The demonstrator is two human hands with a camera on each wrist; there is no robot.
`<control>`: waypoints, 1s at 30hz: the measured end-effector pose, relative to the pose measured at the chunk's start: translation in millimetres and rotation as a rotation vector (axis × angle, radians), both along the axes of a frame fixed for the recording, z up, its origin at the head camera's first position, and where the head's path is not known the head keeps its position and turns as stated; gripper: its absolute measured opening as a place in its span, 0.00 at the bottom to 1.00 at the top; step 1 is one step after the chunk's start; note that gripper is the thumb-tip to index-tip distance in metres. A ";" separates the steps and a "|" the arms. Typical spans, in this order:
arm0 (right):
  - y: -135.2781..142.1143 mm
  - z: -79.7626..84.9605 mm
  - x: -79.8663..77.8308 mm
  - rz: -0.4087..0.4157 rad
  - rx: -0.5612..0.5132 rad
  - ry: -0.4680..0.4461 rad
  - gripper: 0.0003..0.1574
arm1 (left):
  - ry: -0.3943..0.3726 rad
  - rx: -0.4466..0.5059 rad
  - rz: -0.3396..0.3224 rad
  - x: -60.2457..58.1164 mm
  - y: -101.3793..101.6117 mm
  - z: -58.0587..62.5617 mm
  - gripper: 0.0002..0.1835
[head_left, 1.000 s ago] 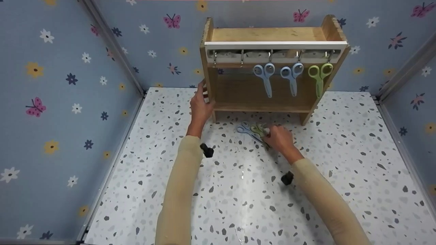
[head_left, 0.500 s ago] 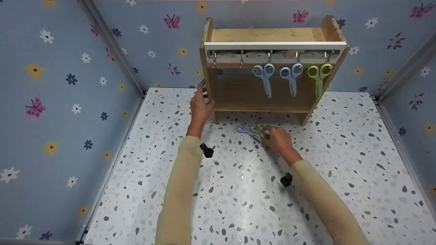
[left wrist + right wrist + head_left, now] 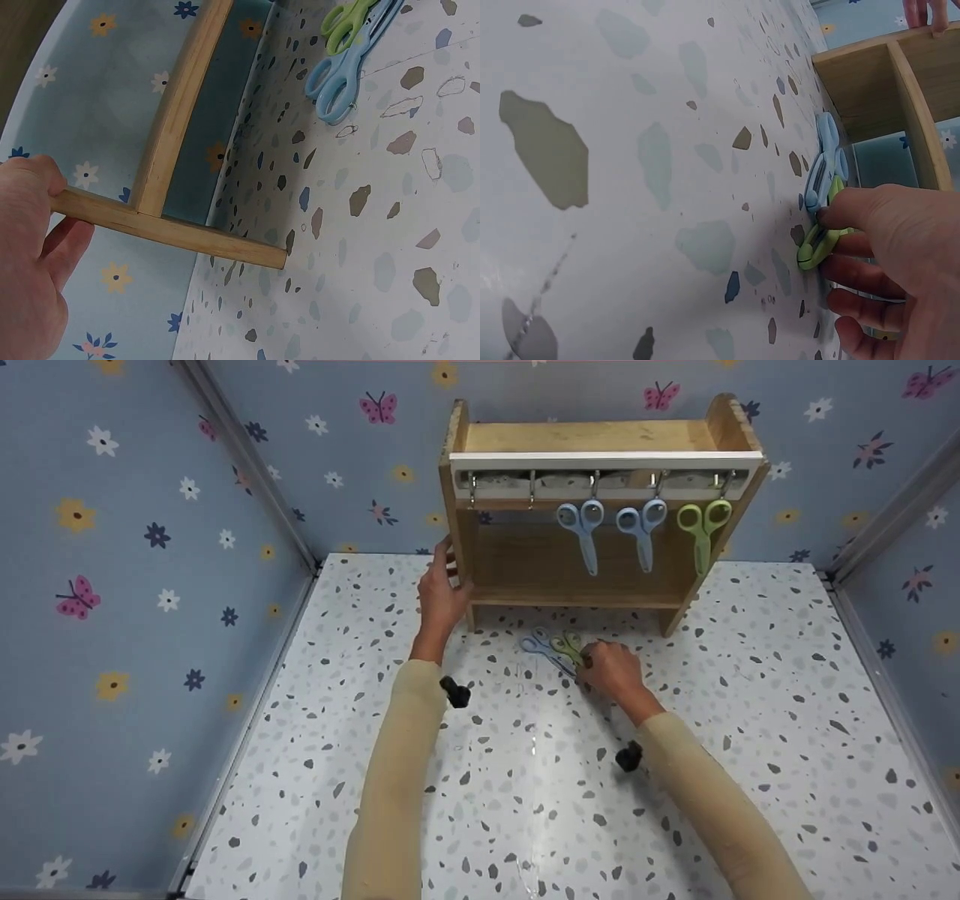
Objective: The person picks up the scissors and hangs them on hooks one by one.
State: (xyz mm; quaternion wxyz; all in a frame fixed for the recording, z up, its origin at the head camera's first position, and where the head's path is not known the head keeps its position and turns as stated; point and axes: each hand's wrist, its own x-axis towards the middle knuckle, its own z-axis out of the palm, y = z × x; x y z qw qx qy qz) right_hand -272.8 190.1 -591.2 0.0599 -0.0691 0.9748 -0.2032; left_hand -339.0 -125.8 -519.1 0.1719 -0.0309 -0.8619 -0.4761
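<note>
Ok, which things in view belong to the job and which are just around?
Likely the job:
- green scissors pinched by the right hand
- blue scissors on the table
- three hanging scissors
- hooks
- wooden rack gripped by the left hand

Likely just surroundings:
- flowered walls
- black wrist pieces

Booth-like workspace, floral panel walls (image 3: 142, 645)

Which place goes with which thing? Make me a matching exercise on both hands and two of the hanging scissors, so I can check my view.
Things:
1. Left hand
2. Right hand
3. Hanging green scissors
4. Leftmost hanging scissors

Places:
A. On the rightmost hook
B. Pinching the green scissors on the table
C. On the third hook from the left
D. Gripping a side of the wooden rack

Pairs: 1-D, 2-B, 3-A, 4-C
</note>
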 end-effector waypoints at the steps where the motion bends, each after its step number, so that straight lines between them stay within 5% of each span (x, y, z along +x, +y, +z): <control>1: -0.3 -0.3 0.0 -0.004 0.003 0.003 0.07 | -0.003 0.000 0.000 0.0 0.1 -0.1 0.42; 19: -0.3 -0.5 2.5 -0.007 -0.026 0.022 0.05 | 0.033 -0.005 -0.007 0.2 -0.5 -0.1 0.42; 30: -0.9 -0.3 1.3 -0.026 -0.041 -0.002 0.23 | 0.018 0.005 -0.010 0.4 -0.2 0.1 0.43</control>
